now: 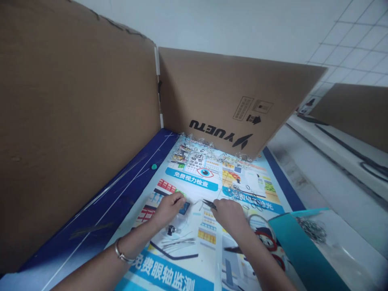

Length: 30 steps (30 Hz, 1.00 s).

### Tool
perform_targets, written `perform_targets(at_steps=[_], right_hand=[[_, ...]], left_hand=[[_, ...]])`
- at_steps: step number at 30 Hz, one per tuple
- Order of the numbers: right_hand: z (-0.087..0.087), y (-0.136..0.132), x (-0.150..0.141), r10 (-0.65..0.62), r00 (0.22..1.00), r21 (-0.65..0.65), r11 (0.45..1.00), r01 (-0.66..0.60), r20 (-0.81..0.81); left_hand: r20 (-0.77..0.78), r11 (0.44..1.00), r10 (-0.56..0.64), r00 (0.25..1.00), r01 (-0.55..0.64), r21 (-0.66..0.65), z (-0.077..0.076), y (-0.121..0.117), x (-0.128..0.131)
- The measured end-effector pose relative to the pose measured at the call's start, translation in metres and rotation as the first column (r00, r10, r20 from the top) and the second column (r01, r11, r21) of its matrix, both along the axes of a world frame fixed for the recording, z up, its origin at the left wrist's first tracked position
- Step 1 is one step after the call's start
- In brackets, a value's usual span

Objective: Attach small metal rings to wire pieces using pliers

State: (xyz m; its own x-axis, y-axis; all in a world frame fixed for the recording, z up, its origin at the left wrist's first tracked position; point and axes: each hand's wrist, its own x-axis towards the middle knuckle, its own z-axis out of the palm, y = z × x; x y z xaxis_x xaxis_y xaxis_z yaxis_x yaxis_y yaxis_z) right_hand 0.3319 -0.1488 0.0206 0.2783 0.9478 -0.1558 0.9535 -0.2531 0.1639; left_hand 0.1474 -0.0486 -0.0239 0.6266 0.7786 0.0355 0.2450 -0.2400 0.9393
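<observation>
My left hand (169,208) is closed in a pinch, and a thin pale wire (197,201) runs from about its fingertips toward the right. In my right hand (228,212) is a pair of pliers (209,203), its dark, narrow jaws pointing left at the wire. Whether the jaws grip the wire is too small to tell. Below my left hand lie several straight thin wires (178,243) and a small clear object with a black part (171,230). A dark pointed blade (233,249) sticks out beside my right forearm, which hides the rest of it.
Cardboard panels (75,121) wall the left and the back (212,81). Clear and metallic small pieces (188,151) lie along the back; wire loops (254,202) are at right. A teal-edged box (306,242) holds tangled metal pieces (312,228). A printed poster (190,178) covers the table.
</observation>
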Motion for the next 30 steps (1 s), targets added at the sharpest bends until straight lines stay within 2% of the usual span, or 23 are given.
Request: perform_targets(at_steps=[9, 20, 30], right_hand=[[0.005, 0.009, -0.023, 0.074, 0.996, -0.015, 0.997, -0.073, 0.053], [-0.003, 0.005, -0.005, 0.031, 0.994, -0.016, 0.999, -0.029, 0.102], [0.002, 0.010, -0.018, 0.070, 0.994, -0.014, 0.998, -0.069, 0.083]], left_hand=[[-0.007, 0.999, -0.003, 1.000, 0.003, 0.034, -0.002, 0.001, 0.000], [-0.050, 0.998, -0.017, 0.999, 0.020, 0.062, -0.006, 0.003, 0.001], [-0.047, 0.999, -0.012, 0.999, 0.015, 0.051, -0.008, 0.003, 0.001]])
